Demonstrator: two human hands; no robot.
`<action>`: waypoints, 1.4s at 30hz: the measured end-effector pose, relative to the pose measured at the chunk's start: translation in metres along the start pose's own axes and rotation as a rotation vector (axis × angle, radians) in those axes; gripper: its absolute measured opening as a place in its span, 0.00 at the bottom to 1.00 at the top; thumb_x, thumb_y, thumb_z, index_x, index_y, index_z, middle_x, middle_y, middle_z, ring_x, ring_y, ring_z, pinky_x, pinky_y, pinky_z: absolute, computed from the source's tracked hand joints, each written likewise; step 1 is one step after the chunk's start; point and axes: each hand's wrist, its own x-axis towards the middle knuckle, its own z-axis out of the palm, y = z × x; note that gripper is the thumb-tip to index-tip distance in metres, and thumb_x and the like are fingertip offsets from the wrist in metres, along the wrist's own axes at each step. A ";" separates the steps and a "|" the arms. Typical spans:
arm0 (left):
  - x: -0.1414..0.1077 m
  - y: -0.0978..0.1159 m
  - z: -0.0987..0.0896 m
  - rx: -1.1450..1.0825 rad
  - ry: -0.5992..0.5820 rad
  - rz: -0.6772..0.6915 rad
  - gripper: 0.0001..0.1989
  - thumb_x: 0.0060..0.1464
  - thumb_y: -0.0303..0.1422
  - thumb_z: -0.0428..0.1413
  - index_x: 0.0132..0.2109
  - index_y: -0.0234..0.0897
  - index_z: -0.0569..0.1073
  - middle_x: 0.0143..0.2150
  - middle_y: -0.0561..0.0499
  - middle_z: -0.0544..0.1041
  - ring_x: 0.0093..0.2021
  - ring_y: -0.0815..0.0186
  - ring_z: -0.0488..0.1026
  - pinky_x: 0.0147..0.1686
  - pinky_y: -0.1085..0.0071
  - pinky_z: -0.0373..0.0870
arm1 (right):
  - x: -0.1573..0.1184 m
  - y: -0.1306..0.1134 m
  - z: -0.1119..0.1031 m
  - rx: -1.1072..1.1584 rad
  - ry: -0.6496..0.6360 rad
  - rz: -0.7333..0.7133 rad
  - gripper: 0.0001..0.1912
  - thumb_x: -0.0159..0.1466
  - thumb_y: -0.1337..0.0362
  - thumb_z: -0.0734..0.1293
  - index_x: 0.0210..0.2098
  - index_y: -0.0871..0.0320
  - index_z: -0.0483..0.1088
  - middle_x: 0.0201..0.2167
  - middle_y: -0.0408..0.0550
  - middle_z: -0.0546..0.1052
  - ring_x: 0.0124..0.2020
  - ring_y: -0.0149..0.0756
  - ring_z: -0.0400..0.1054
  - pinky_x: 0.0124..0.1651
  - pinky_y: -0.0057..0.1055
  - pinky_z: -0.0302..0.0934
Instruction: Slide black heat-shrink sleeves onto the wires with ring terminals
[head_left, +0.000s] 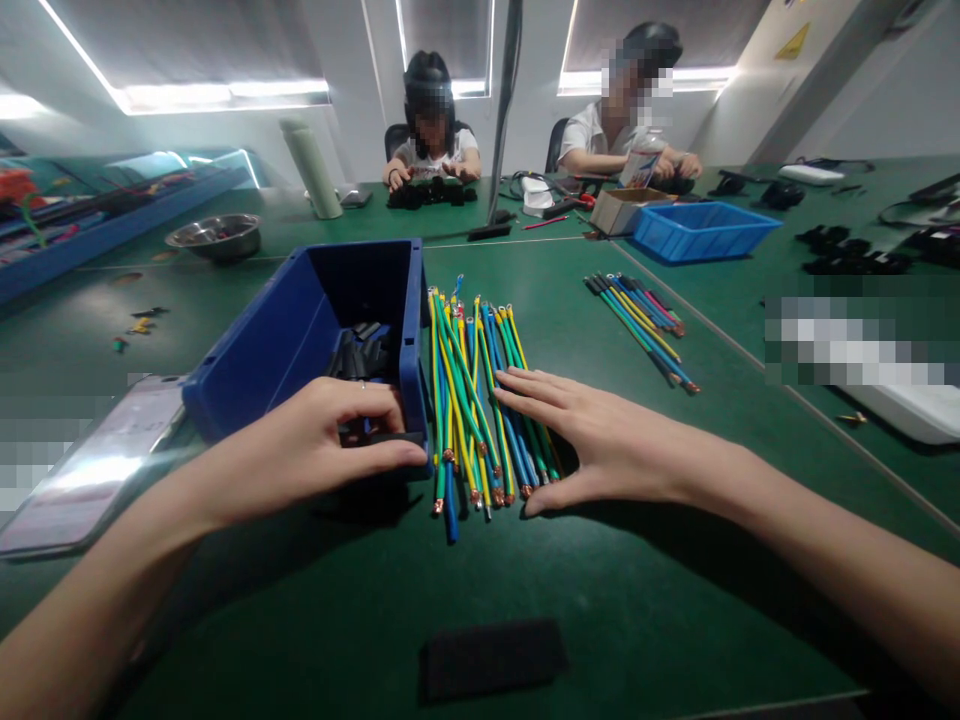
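My left hand (341,425) is closed at the front of a dark blue plastic bin (259,340), fingers inside the front rim and thumb along its outside. Black tube pieces (364,355) lie in the bin. Right of it, a bundle of cut wires (476,400) in blue, green and yellow lies on the table, with ring terminals at the far ends and bare copper at the near ends. My right hand (581,430) rests with spread fingers against the bundle's right side, touching the wires.
A smaller wire group (637,325) lies to the right. A black foam block (495,660) sits near the front edge. Behind are a blue tray (705,230), a cardboard box (626,210) and a metal bowl (216,238). A phone (90,470) lies left. Two people work across the table.
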 end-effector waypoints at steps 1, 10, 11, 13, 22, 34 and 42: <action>0.000 0.000 0.000 0.007 0.006 0.012 0.14 0.59 0.43 0.58 0.30 0.38 0.74 0.27 0.59 0.74 0.28 0.73 0.69 0.27 0.79 0.63 | 0.000 0.000 -0.001 0.001 0.004 -0.010 0.57 0.54 0.34 0.67 0.69 0.66 0.53 0.70 0.59 0.52 0.71 0.52 0.45 0.71 0.48 0.44; -0.001 -0.001 0.000 0.037 0.066 0.080 0.11 0.56 0.40 0.62 0.31 0.37 0.75 0.26 0.58 0.74 0.26 0.73 0.68 0.26 0.78 0.61 | -0.002 0.002 -0.017 0.270 0.148 -0.041 0.35 0.68 0.40 0.55 0.61 0.59 0.67 0.65 0.57 0.65 0.64 0.50 0.61 0.65 0.49 0.55; -0.001 0.000 -0.001 0.037 0.064 0.071 0.12 0.56 0.40 0.62 0.31 0.37 0.75 0.26 0.58 0.74 0.26 0.73 0.68 0.26 0.78 0.61 | -0.002 0.003 -0.018 0.342 0.188 -0.035 0.34 0.68 0.39 0.54 0.59 0.58 0.69 0.64 0.56 0.67 0.64 0.49 0.61 0.64 0.49 0.55; -0.001 0.001 -0.001 0.033 0.054 0.049 0.12 0.56 0.41 0.61 0.31 0.37 0.75 0.27 0.57 0.75 0.27 0.73 0.69 0.27 0.78 0.62 | -0.003 0.004 -0.019 0.488 0.254 -0.020 0.34 0.66 0.37 0.55 0.55 0.55 0.72 0.62 0.54 0.69 0.63 0.50 0.61 0.64 0.48 0.55; -0.001 0.000 0.000 0.064 0.095 0.132 0.12 0.56 0.38 0.62 0.30 0.36 0.74 0.26 0.58 0.72 0.26 0.75 0.67 0.26 0.79 0.60 | 0.007 0.011 -0.011 0.998 0.420 0.408 0.17 0.59 0.49 0.71 0.36 0.58 0.72 0.31 0.45 0.76 0.32 0.35 0.72 0.43 0.38 0.69; -0.002 0.000 0.000 0.130 0.167 0.255 0.07 0.55 0.34 0.63 0.32 0.36 0.76 0.26 0.58 0.72 0.24 0.76 0.66 0.25 0.79 0.59 | 0.010 0.023 -0.009 1.525 0.329 0.658 0.26 0.51 0.77 0.69 0.49 0.58 0.69 0.48 0.52 0.74 0.37 0.34 0.74 0.38 0.30 0.74; -0.003 -0.005 -0.002 0.097 0.170 0.187 0.08 0.60 0.36 0.59 0.34 0.37 0.77 0.27 0.57 0.73 0.26 0.74 0.67 0.25 0.78 0.59 | 0.010 0.031 -0.013 1.467 0.410 0.584 0.10 0.62 0.59 0.68 0.40 0.59 0.71 0.21 0.35 0.56 0.16 0.21 0.44 0.14 0.20 0.37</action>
